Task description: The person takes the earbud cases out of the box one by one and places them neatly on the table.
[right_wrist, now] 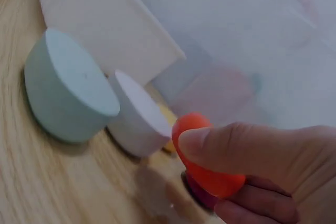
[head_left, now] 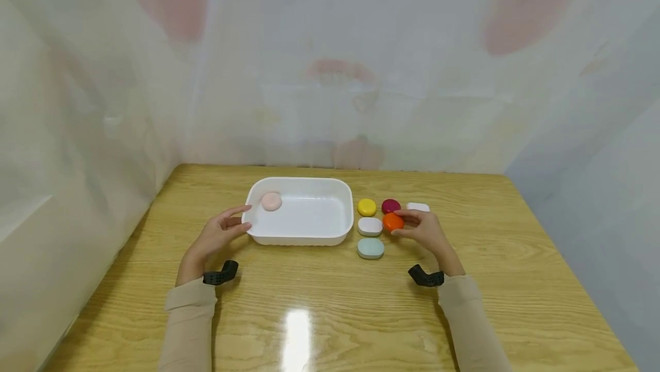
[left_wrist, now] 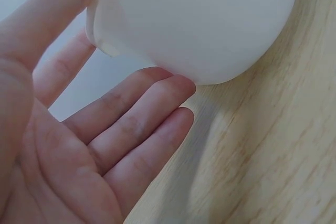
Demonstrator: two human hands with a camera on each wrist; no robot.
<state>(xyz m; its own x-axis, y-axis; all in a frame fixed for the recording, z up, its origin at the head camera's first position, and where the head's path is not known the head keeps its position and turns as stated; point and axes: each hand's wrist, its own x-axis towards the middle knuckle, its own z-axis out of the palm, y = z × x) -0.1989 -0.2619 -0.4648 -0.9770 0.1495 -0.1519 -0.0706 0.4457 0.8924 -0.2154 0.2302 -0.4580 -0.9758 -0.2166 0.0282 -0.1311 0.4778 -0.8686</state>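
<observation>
My right hand (head_left: 425,233) pinches a round, glossy orange soap bar (head_left: 393,222) between thumb and fingers. In the right wrist view the orange soap (right_wrist: 194,135) is tilted, a dark red one (right_wrist: 200,192) partly behind it. At the left end of a white tray (head_left: 296,241), my left hand (head_left: 216,237) holds the rim, thumb and index finger over it. The left wrist view shows other fingertips (left_wrist: 184,85) by the tray's outer wall (left_wrist: 199,30). Inside the tray, at its back left, lies a pale pink round soap (head_left: 271,201).
Right of the tray stand a yellow soap (head_left: 366,207), a pale lilac oval one (head_left: 370,226), a mint green oval one (head_left: 370,248) and a dark red one (head_left: 391,206). A whitish one (head_left: 417,207) lies beyond my right hand. A patterned sheet (head_left: 330,74) hangs behind the wooden table (head_left: 350,314).
</observation>
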